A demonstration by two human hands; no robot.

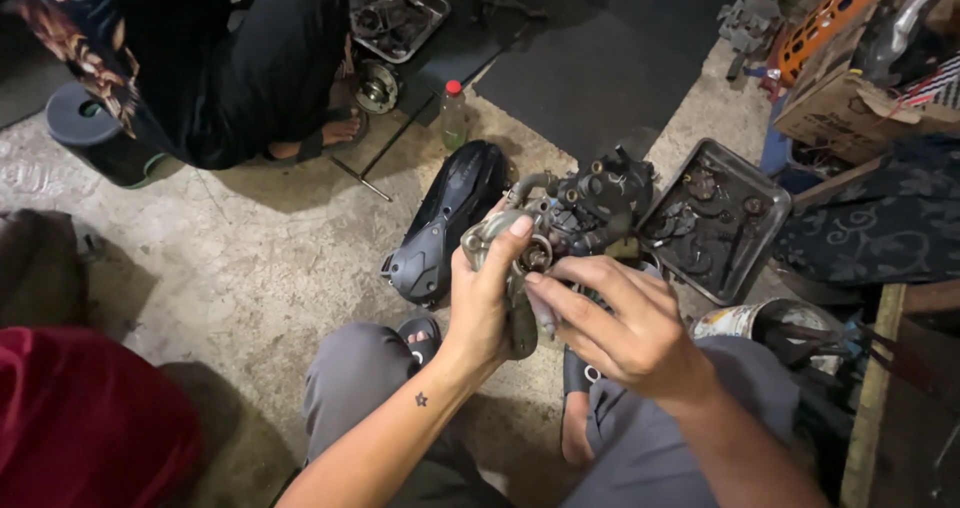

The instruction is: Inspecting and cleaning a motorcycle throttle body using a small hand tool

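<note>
My left hand (487,303) grips a greasy grey metal engine part, a carburetor-like assembly (585,208), and holds it up over my knees. Its thumb lies on the part's near end. My right hand (615,318) pinches a small piece at the lower side of the same assembly, fingers pointing left. The assembly's dark top with several round ports faces away from me. Below it show my grey trousers and dark sandals on the concrete floor.
A metal tray (752,258) with small dirty parts lies right of the assembly. A black plastic cover (445,218) lies on the floor to the left. A small bottle with a red cap (454,113) stands beyond. Another person in black (250,68) squats at upper left.
</note>
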